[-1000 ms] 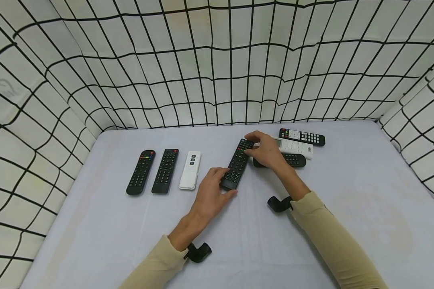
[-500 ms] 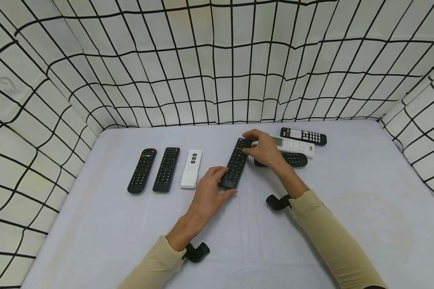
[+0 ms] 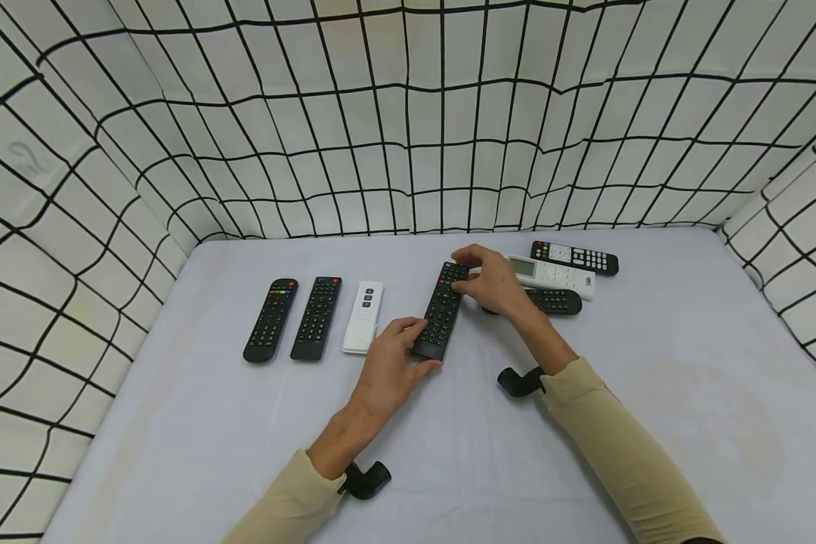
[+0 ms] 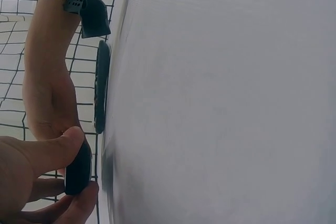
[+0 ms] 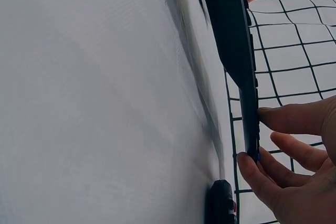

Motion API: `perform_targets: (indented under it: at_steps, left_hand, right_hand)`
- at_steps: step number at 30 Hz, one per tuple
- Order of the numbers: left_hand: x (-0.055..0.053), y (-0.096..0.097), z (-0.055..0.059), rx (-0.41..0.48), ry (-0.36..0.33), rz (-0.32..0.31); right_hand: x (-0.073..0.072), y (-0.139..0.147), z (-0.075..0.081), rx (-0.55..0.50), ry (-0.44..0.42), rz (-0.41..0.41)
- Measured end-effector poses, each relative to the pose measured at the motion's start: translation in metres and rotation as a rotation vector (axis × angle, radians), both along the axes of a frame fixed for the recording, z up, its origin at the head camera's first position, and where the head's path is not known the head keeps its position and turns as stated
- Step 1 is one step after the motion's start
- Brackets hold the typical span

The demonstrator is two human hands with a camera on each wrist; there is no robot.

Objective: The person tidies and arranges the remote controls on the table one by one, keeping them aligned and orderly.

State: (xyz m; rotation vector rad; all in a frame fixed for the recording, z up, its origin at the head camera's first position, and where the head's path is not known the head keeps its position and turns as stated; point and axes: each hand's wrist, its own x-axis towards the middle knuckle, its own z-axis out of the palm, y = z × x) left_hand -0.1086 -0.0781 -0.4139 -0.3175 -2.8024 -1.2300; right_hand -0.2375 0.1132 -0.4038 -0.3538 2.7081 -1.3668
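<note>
A long black remote control with rows of small buttons is held between both hands, tilted, its upper end leaning right in the head view. My left hand grips its lower end, thumb at the near edge and fingers along the left side. At the upper end, my right hand pinches it between thumb and fingers. The right wrist view shows the remote control edge-on, off the white cloth, with the right hand's thumb on the button face. To the left lies a white remote control, close to the left hand.
Two black remote controls, one outer and one inner, lie further left in a row. Behind the right hand lie a black-and-white remote, a white remote with a display and a black remote. Black netting surrounds the table.
The held remote control and the right hand have shifted slightly left relative to the remotes on the table. Both hands keep their hold; the other remotes lie as before.
</note>
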Motion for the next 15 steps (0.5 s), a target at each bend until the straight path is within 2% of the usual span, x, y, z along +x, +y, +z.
perform_targets:
  at_steps: [15]
  left_hand:
    - [0.0027, -0.0038, -0.0013, -0.03, 0.035, 0.019]
  right_hand:
    - [0.0018, -0.0086, -0.0018, -0.036, -0.019, 0.018]
